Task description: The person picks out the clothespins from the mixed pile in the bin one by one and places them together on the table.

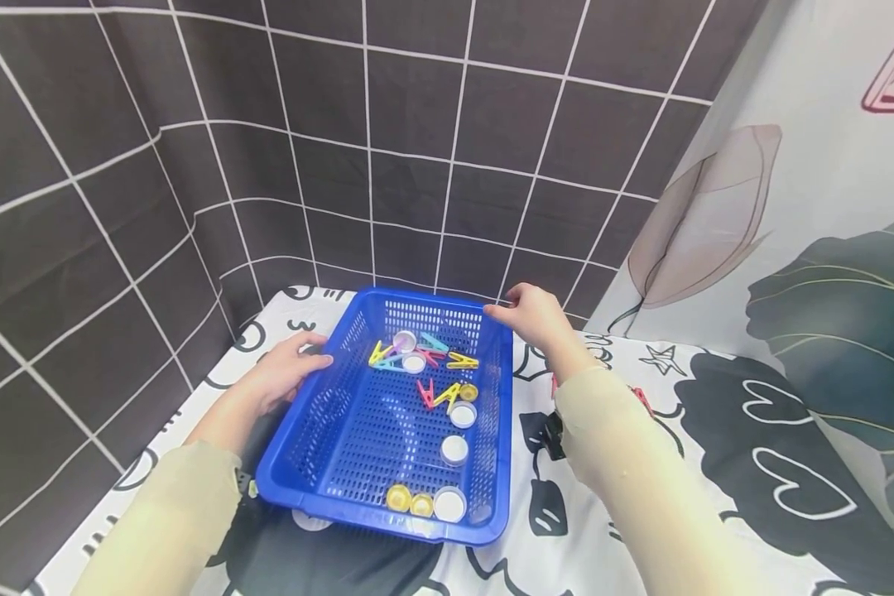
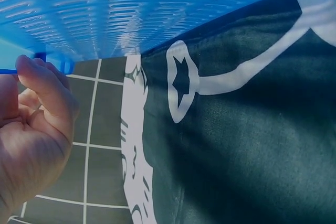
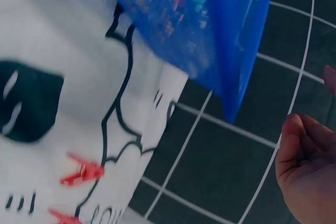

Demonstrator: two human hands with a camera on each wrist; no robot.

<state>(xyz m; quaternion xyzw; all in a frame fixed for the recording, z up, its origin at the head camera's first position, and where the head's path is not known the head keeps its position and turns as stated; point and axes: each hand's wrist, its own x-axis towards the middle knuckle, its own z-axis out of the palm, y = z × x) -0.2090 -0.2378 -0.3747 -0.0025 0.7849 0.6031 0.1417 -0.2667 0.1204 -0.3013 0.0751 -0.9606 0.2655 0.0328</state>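
Note:
A blue plastic basket (image 1: 383, 523) with slotted walls stands in the middle of the head view. Inside it lie several clothespins (image 1: 463, 361) in yellow, red and teal, several white caps (image 1: 454, 450) and a few yellow caps (image 1: 398, 497). My left hand (image 1: 286, 368) grips the left rim, its thumb over the edge and the other fingers outside, partly hidden. At the far right corner is my right hand (image 1: 540, 319), thumb and fingers by the rim. In the right wrist view a gap shows between its loosely bent fingers (image 3: 294, 135) and the basket.
Patterned black-and-white cloth (image 1: 596, 513) covers the surface below. Red clothespins (image 3: 83, 171) lie on it right of the basket, near a small black object (image 1: 553, 434) partly behind the right sleeve. A dark gridded curtain (image 1: 417, 99) hangs close behind, a leaf-print one (image 1: 849, 314) at right.

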